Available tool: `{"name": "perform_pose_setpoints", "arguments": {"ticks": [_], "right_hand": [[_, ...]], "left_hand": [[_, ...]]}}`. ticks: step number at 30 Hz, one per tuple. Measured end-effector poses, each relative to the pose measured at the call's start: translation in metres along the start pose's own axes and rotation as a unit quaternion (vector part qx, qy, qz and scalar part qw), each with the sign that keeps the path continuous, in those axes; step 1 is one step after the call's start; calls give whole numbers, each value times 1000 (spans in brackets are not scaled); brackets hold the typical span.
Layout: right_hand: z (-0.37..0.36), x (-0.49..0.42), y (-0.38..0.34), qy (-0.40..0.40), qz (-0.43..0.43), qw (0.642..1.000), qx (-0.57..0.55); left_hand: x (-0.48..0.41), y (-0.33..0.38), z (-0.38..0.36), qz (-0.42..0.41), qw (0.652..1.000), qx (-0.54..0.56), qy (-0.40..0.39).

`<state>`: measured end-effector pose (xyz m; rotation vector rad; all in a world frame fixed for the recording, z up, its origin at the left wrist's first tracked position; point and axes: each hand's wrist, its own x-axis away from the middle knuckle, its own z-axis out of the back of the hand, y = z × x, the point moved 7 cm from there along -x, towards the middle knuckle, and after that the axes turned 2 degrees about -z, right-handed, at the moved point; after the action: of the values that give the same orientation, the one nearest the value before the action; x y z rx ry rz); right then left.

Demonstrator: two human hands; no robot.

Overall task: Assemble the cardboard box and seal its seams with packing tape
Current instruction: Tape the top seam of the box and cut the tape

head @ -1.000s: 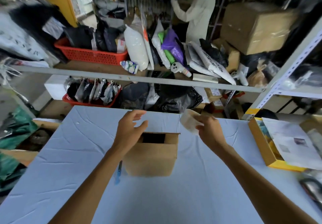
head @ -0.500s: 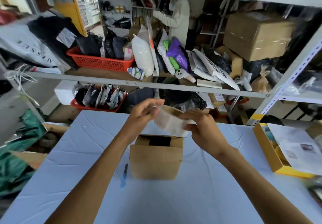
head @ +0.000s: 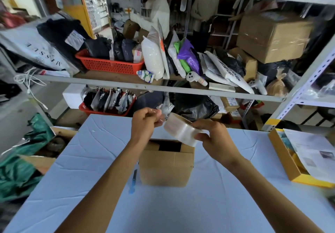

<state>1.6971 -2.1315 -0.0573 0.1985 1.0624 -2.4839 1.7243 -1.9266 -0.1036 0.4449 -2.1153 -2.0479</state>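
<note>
Cardboard box (head: 165,165), brown, standing at the middle of a pale blue table (head: 81,156); a dark opening shows at its far upper edge.

Head view: both hands are raised above the box and clear of it. The right hand (head: 217,140) grips a roll of clear packing tape (head: 179,131), fingers curled round its rim. The left hand (head: 145,123) pinches the loose tape end between thumb and fingertips, just left of the roll. A slim blue tool (head: 133,181) lies on the table just left of the box. A yellow tray (head: 282,162) holding papers sits at the table's right edge. A red basket (head: 108,65) rests on the shelf behind.
</note>
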Motion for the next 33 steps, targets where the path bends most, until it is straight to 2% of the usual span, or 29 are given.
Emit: {"name": "perform_pose_setpoints", "arguments": {"ticks": [3,5,7,9,12,15,17,24,26,28,30,33], "right_hand": [[2,0,13,-30,-15,997,-72],[4,0,25,-37,-55,980,-188],[-1,0,36,-43,-114,925,-360],[-7,-2,44,-46,-147,879,-451],[-11,-4,49,-53,-137,886,-439],[-13,-6,51,-62,-116,885,-447],[-15,-6,52,-73,-110,872,-471],[-21,-9,57,-103,-148,822,-540],[-24,-10,58,-110,-176,811,-546],[-27,-9,60,-130,-195,795,-560],[-30,-6,56,-171,-174,781,-574],[-32,0,53,-201,-145,772,-585]], "left_hand": [[-1,-14,1,124,986,113,-3],[2,-17,-5,188,965,177,-36],[3,-16,-10,196,956,207,-64],[4,-15,-16,179,955,221,-90],[7,-17,-23,169,952,215,-139],[11,-25,-24,205,925,279,-154],[12,-29,-23,211,911,310,-174],[11,-29,-22,166,893,316,-276],[9,-29,-22,143,905,273,-292],[6,-33,-20,113,940,163,-278],[3,-36,-19,96,954,103,-264],[-2,-41,-18,107,966,77,-222]]}}
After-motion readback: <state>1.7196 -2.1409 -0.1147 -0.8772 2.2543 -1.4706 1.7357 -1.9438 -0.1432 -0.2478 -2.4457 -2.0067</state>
